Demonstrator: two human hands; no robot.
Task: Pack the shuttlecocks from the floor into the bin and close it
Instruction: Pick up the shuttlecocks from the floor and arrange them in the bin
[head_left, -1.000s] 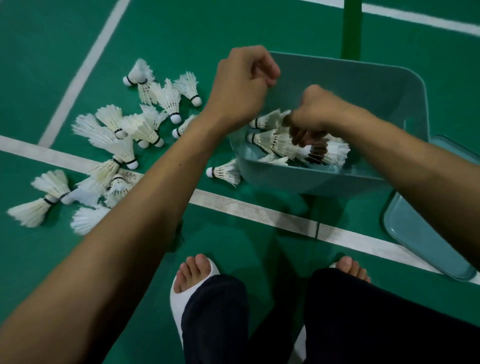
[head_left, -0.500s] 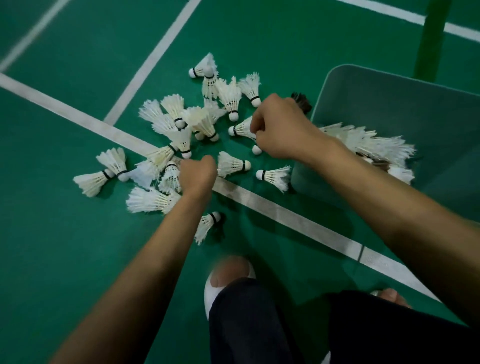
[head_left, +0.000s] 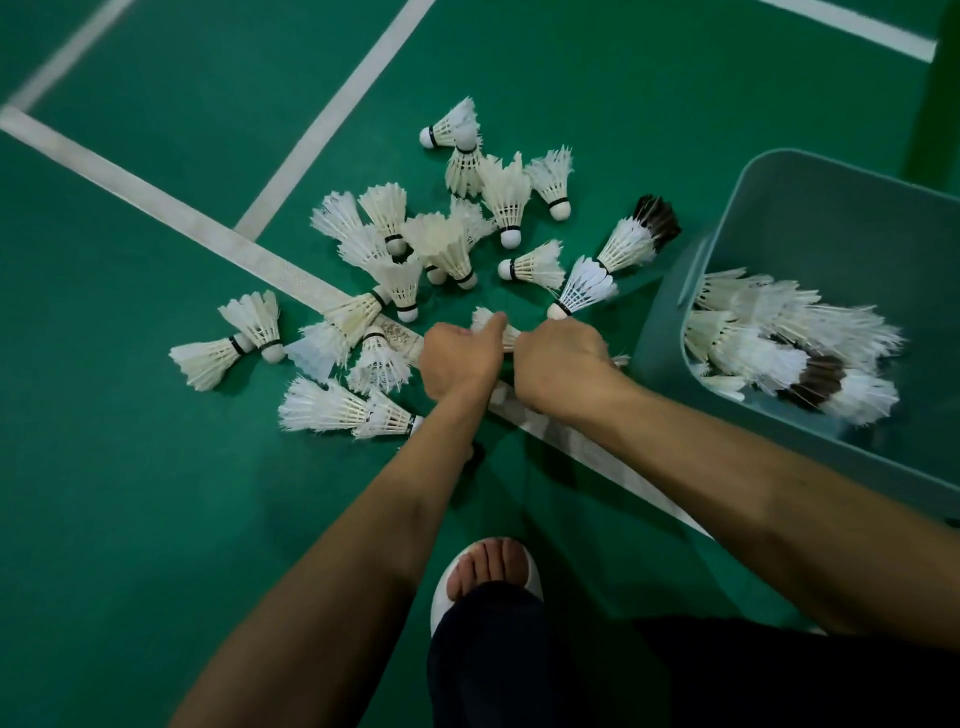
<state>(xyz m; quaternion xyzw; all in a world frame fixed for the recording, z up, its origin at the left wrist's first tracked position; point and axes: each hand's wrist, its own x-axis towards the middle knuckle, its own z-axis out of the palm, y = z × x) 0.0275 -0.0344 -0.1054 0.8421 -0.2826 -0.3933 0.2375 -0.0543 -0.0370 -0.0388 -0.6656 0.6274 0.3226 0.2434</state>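
We log: left hand (head_left: 460, 359) pinches white feather shuttlecock (head_left: 487, 325) | right hand (head_left: 563, 359) curled, hold we cannot tell | teal plastic bin (head_left: 831, 208) alongside.

You get dim, flat light from above, no glare. Soft shadows pool on the floor (head_left: 524, 467). Wide-angle distortion bows the white lines (head_left: 332, 119); the floor's top-left corner is motion-blurred.

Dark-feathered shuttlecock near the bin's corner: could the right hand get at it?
Probably yes. The dark-feathered shuttlecock lies on open floor beyond the right hand, with only a white shuttlecock between them; the bin stands to one side. The hand's curled fingers may be full, though.
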